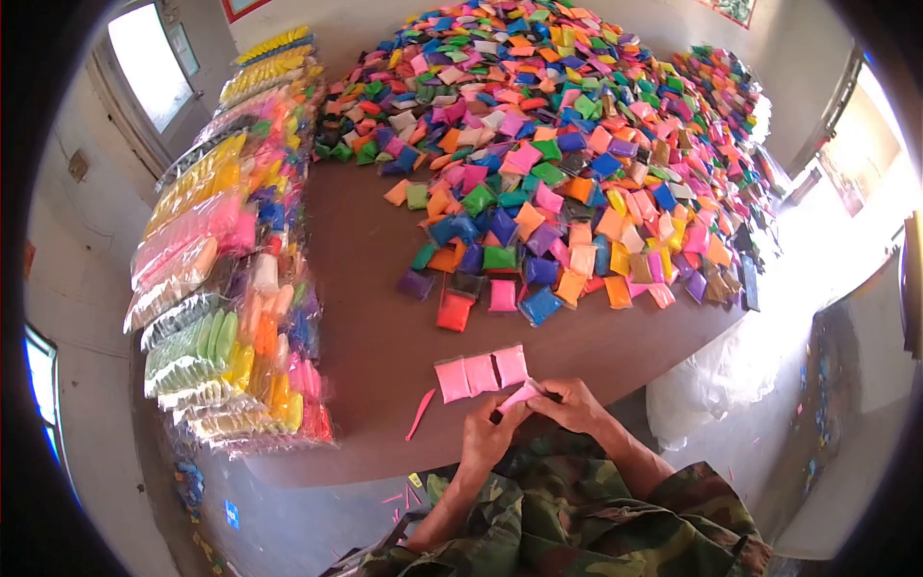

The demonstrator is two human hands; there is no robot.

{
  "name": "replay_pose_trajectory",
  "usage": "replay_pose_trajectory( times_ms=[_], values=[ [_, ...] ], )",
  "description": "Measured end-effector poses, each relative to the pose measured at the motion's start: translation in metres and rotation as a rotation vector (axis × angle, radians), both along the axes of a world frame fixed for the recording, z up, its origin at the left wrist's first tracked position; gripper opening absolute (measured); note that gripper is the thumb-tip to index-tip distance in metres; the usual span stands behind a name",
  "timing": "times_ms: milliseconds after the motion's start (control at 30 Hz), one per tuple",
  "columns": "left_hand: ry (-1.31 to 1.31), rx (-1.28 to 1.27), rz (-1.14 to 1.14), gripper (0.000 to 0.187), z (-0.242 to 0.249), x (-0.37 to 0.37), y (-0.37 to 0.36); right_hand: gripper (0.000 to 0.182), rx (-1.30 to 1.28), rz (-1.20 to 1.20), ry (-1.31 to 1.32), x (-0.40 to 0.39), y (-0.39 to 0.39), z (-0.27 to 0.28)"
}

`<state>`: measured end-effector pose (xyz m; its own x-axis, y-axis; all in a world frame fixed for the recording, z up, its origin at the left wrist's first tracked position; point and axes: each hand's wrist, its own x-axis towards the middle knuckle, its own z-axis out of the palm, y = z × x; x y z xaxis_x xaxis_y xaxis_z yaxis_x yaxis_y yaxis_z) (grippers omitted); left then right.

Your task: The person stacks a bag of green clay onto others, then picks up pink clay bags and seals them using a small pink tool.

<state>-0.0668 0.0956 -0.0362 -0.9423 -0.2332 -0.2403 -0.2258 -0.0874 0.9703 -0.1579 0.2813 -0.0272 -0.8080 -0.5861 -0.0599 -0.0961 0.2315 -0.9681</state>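
Observation:
Close to the table's near edge, both hands pinch a small pink packet between them. My left hand grips its lower left end, and my right hand has its fingers closed on the upper right end. What the packet contains cannot be made out, as the fingers cover part of it. Just beyond the hands lie three flat pink packets in clear wrap, side by side in a row. To the left of my left hand rests a thin pink plastic tool.
A large heap of small colourful packets covers the far and right parts of the brown table. Stacked clear bags of coloured pieces line the left edge. A white plastic bag hangs at the right; scraps lie on the floor.

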Motion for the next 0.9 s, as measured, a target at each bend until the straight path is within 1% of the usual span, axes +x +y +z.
replay_pose_trajectory(
  times_ms=[67, 200, 233, 300, 400, 500, 633, 667, 767, 800, 867, 900],
  values=[
    [0.075, -0.049, 0.017, 0.026, -0.011, 0.002, 0.001, 0.027, 0.015, 0.007, 0.013, 0.000, -0.002, 0.006],
    [0.244, -0.127, 0.030, 0.019, -0.005, 0.003, 0.003, 0.026, 0.014, 0.042, 0.087, -0.001, -0.006, 0.008],
    [0.189, -0.144, 0.008, 0.019, -0.004, 0.003, 0.003, 0.026, 0.017, 0.054, 0.116, -0.002, -0.006, 0.007],
    [0.078, -0.181, -0.034, 0.019, -0.003, 0.005, -0.001, 0.023, -0.025, 0.027, 0.061, 0.000, -0.006, 0.009],
    [0.063, -0.159, -0.025, 0.021, -0.004, 0.004, 0.001, 0.023, -0.087, 0.023, 0.035, 0.001, -0.005, 0.011],
    [0.014, -0.034, -0.022, 0.027, 0.002, 0.006, 0.002, 0.025, -0.139, 0.047, -0.001, -0.002, -0.004, 0.010],
    [-0.027, -0.099, -0.001, 0.027, 0.022, 0.004, 0.007, 0.024, -0.183, 0.068, -0.025, -0.003, -0.001, 0.018],
    [0.019, -0.181, 0.014, 0.027, 0.023, 0.005, 0.009, 0.025, -0.144, 0.070, -0.024, -0.004, 0.000, 0.010],
    [0.029, -0.193, 0.040, 0.026, 0.013, 0.008, 0.010, 0.027, -0.156, 0.113, 0.034, -0.007, 0.003, 0.001],
    [0.048, -0.196, 0.049, 0.026, 0.006, 0.009, 0.009, 0.030, -0.124, 0.101, 0.078, -0.008, 0.005, 0.009],
    [0.086, -0.202, 0.065, 0.025, -0.006, 0.009, 0.008, 0.032, -0.107, 0.079, 0.131, -0.008, 0.007, 0.004],
    [0.084, -0.235, 0.073, 0.025, -0.003, 0.007, 0.010, 0.033, -0.097, 0.069, 0.157, -0.008, 0.007, 0.001]
  ],
)
